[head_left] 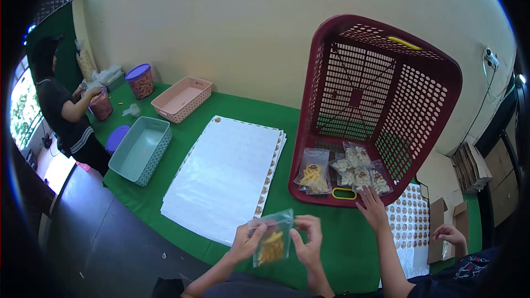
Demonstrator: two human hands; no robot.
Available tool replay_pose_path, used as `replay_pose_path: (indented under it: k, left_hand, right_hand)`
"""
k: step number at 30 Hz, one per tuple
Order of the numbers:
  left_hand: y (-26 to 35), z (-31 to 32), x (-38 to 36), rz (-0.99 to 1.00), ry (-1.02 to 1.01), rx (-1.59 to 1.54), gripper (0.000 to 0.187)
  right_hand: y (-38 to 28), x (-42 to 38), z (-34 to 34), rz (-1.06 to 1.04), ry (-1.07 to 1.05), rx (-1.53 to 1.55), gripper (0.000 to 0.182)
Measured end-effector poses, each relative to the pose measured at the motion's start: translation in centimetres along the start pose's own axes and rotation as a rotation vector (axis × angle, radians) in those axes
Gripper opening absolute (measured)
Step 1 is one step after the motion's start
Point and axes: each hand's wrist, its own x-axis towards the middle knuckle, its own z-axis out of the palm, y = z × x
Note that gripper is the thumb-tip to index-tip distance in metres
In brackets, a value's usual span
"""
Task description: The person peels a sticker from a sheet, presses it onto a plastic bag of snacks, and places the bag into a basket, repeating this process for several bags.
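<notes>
My left hand (247,242) is closed on a clear plastic bag (273,240) of yellow stick-shaped snacks, held tilted above the front of the table. My right hand (309,241) has its fingers curled at the bag's upper right edge, thumb and forefinger against the plastic. Left of and behind the bag lies a stack of white sticker sheets (221,171) with round brown labels along the edge. To the right, a dark red basket (301,116) lies tipped on its side, open towards me. Inside it are another bag of yellow sticks (314,172) and several bags of pale snacks (356,165).
A co-worker's hand (373,207) reaches to the basket's front rim from the right. Beyond are a label sheet (409,215) and a cardboard box (439,232). A green basket (138,152), a pink basket (182,99) and purple-lidded tub (139,81) stand left, near another person (58,99).
</notes>
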Motion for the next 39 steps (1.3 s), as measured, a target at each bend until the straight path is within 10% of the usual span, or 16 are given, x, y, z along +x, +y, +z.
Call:
replay_pose_path:
  k: [2, 6, 15, 23, 26, 28, 32, 36, 39]
  left_hand:
    - [0.1, 0.0, -0.7, 0.0, 0.029, -0.022, 0.022]
    - [-0.5, 0.0, -0.9, 0.056, 0.012, 0.081, 0.017]
    - [-0.3, -1.0, -0.8, 0.063, 0.075, 0.141, 0.017]
    - [0.8, -0.3, -0.6, 0.208, 0.077, 0.205, 0.069]
    - [1.4, 0.6, -0.8, 0.278, -0.13, 0.288, 0.076]
    - [1.4, 0.9, -0.5, 0.395, -0.129, 0.582, 0.075]
    - [0.2, 1.0, -0.7, 0.287, 0.074, 0.196, 0.045]
    - [0.6, 1.2, -1.2, 0.08, 0.154, -0.106, 0.012]
    - [0.5, 1.1, -1.5, 0.078, 0.121, 0.053, 0.014]
  right_hand:
    - [0.0, 0.4, 0.4, 0.175, 0.26, 0.04, 0.011]
    - [0.3, 0.1, -0.3, 0.336, -0.249, 0.422, 0.009]
    - [-1.3, 0.7, -0.3, 0.142, -0.276, 0.137, 0.009]
    - [0.3, 0.8, -0.6, 0.22, 0.125, 0.082, 0.017]
    - [-0.5, -0.2, 0.6, 0.123, -0.034, -0.015, 0.021]
    - [-1.0, -0.4, 1.1, 0.072, -0.124, -0.012, 0.026]
    - [0.2, -0.1, 0.7, 0.019, -0.226, 0.049, 0.03]
    - [1.1, 0.1, 0.5, 0.151, 0.182, 0.049, 0.035]
    - [0.9, 0.5, -0.4, 0.249, -0.214, 0.333, 0.019]
